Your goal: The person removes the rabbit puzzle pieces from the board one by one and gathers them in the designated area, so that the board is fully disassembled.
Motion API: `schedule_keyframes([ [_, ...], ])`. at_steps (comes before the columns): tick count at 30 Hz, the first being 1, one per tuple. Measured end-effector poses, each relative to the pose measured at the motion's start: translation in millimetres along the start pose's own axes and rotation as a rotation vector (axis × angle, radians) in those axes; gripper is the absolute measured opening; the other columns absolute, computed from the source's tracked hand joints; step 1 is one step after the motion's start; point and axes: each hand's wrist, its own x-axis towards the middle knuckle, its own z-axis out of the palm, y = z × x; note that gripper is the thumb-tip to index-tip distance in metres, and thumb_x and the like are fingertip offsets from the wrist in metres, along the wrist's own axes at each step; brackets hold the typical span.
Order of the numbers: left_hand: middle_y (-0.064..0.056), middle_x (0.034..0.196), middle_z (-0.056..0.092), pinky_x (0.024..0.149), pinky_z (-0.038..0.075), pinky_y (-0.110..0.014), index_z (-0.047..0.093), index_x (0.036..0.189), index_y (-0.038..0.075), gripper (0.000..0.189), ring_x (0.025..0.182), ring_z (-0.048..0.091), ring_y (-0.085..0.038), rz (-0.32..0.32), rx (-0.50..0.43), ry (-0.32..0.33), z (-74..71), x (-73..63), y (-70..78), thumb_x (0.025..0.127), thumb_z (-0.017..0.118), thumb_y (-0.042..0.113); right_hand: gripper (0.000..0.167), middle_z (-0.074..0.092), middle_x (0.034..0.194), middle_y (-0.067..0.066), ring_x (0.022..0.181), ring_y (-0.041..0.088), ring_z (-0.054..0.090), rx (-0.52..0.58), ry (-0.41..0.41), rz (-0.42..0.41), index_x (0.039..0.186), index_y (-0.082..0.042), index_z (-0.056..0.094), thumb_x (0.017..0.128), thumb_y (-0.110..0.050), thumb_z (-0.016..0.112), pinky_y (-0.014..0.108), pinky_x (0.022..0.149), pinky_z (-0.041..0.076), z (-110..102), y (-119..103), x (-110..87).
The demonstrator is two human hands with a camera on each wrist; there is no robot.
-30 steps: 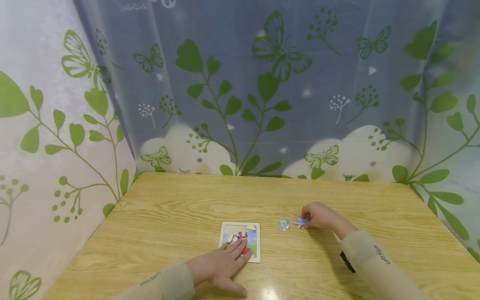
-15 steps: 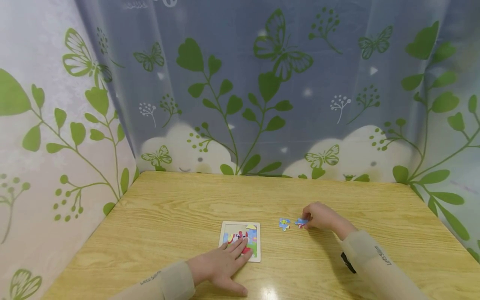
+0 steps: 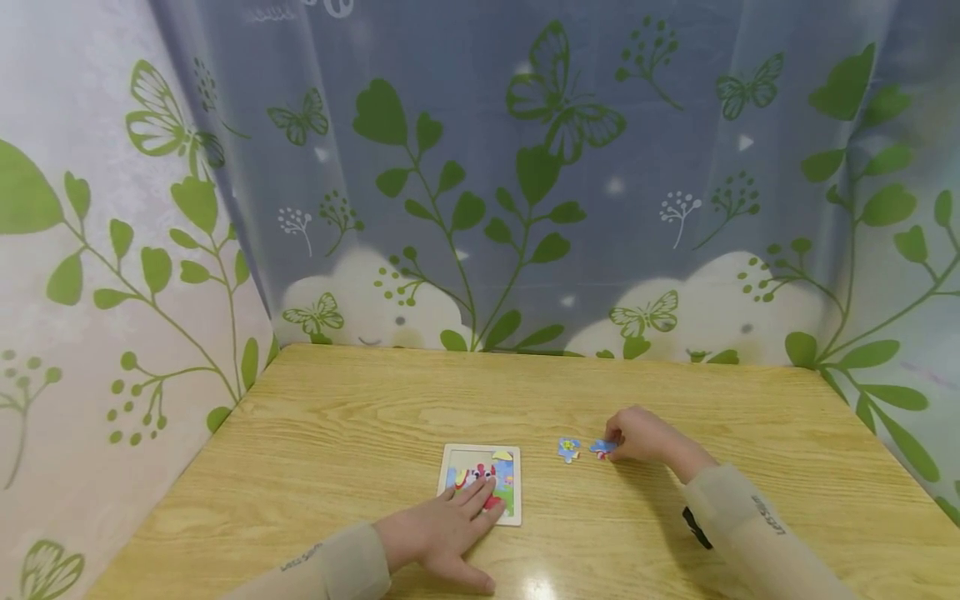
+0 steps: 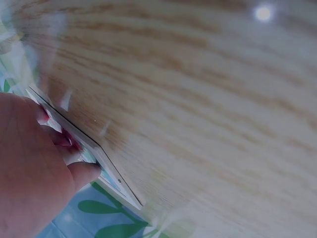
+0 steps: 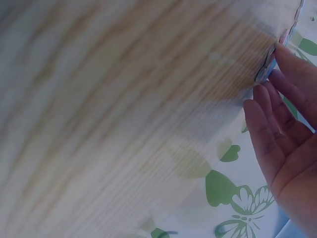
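My left hand (image 3: pixel 444 532) lies with straight, spread fingers on a small tray puzzle (image 3: pixel 517 487) with a pale rim. Part of a red figure with eyes shows in it, along with green and blue areas and a yellow shape near the top; the fingers cover the rest. The left wrist view shows fingertips (image 4: pixel 89 171) resting on the tray. To the right, my right hand (image 3: pixel 647 435) pinches a blue puzzle piece (image 3: pixel 602 447) with a bit of red and white, at the tabletop. Thumb and fingers hide its right end.
Another blue puzzle piece (image 3: pixel 568 449) with a yellow-green patch lies between the tray and the right hand. The wooden table (image 3: pixel 360 400) ends at the back against a curtain (image 3: pixel 480 208) printed with leaves and butterflies. A black item (image 3: pixel 697 527) shows under the right sleeve.
The piece in my right hand has turned slightly, and the right hand has shifted a very little. My left hand stays in the same place on the tray puzzle.
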Motion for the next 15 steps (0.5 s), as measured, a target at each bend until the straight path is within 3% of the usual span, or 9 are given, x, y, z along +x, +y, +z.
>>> schedule_keyframes([
  [15,-0.016,0.146,0.008,0.102,0.019,-0.044,0.017,0.142,0.012,0.091,0.132,0.005,-0.025,0.015,-0.013,0.000,2.8,1.1,-2.6,0.076,0.029,0.074,0.009,0.061,0.076,0.000,0.071,0.016,0.056,0.024,0.005,-0.018,0.079,-0.006,0.065,0.074,-0.012,0.071,0.031,0.063,0.047,-3.2,-1.3,-1.6],
])
